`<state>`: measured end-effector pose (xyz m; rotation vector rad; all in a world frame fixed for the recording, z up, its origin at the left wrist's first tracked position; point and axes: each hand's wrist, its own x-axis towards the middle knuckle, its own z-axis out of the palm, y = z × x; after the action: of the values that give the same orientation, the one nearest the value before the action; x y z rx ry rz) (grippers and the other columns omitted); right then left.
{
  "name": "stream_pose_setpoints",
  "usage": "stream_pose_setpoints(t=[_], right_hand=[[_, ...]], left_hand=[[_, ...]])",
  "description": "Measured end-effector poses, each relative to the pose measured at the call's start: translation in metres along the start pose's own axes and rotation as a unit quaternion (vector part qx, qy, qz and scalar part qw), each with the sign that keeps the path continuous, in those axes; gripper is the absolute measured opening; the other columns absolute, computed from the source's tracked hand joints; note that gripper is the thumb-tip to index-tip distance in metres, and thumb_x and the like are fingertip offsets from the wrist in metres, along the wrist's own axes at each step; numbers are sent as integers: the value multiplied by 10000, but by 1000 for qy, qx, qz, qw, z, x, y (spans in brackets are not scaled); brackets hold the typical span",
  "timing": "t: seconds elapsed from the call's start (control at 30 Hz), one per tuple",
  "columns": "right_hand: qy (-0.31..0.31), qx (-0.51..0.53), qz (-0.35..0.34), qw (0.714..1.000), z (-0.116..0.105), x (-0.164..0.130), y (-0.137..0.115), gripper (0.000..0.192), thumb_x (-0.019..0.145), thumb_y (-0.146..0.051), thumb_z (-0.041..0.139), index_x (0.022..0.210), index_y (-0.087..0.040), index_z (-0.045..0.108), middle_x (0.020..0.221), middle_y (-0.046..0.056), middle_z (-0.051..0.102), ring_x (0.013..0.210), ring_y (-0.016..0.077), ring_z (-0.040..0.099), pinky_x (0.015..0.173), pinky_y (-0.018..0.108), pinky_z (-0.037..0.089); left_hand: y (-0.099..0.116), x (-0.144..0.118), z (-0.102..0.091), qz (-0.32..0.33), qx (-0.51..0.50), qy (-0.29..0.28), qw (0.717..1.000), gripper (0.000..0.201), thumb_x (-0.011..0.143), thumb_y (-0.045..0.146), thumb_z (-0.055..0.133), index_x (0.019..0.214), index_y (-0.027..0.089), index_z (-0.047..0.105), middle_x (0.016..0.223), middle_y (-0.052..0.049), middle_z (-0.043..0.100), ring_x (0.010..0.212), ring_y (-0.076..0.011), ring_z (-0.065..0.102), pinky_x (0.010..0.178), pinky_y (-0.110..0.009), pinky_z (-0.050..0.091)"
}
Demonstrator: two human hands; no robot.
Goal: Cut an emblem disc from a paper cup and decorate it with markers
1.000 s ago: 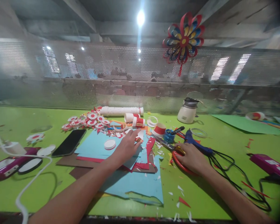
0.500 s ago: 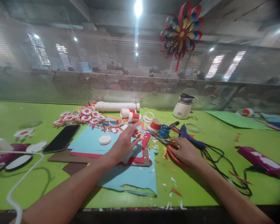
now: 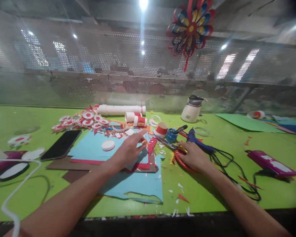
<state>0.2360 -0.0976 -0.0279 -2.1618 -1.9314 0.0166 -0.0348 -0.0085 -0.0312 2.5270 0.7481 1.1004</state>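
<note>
Scissors (image 3: 178, 154) handles under right hand (image 3: 192, 156)

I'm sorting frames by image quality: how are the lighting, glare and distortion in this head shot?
Head view: a ceiling lamp flares with a streak below it; wide-angle bending curves the green table edge; the top right corner vignettes dark; the mesh backdrop is hazy; left hand, right hand and scissors are fairly sharp.

Craft workshop: green worktable (image 3: 212, 191) strewn with cut paper (image 3: 135, 182), perforated metal screen (image 3: 88, 82), pinwheel (image 3: 190, 28).
</note>
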Motion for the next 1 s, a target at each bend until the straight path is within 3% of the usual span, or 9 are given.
stream_pose_setpoints(t=[0.37,0.73,0.9,1.0], right_hand=[[-1,8,-11,1000,1,-1,5,384,843,-331,553,1176,-172,661,1075,142,681,1020,312,590,843,368,433],[4,7,-20,1000,2,-1,7,388,847,-329,557,1180,-164,667,1087,146,690,1019,307,592,848,370,439],[7,12,-17,1000,2,0,6,395,845,-327,560,1178,-145,669,1089,162,684,1026,316,581,857,381,439],[5,21,-18,1000,2,-1,6,388,840,-317,562,1167,-142,677,1074,165,683,1016,319,576,860,389,436]], left_hand=[[-16,2,-6,-99,79,-84,988,474,845,200,535,1316,184,489,1016,-90,640,890,-217,599,811,-365,474],[-23,0,-3,-93,44,-88,991,524,813,157,512,1332,217,490,1014,-86,656,848,-210,607,784,-354,477],[-22,2,-4,-117,1,-81,990,609,722,38,487,1306,205,525,961,-69,699,845,-202,622,804,-351,475],[-20,5,-5,-149,-36,-72,986,559,710,57,540,1254,181,574,903,-64,723,841,-212,640,812,-365,471]])
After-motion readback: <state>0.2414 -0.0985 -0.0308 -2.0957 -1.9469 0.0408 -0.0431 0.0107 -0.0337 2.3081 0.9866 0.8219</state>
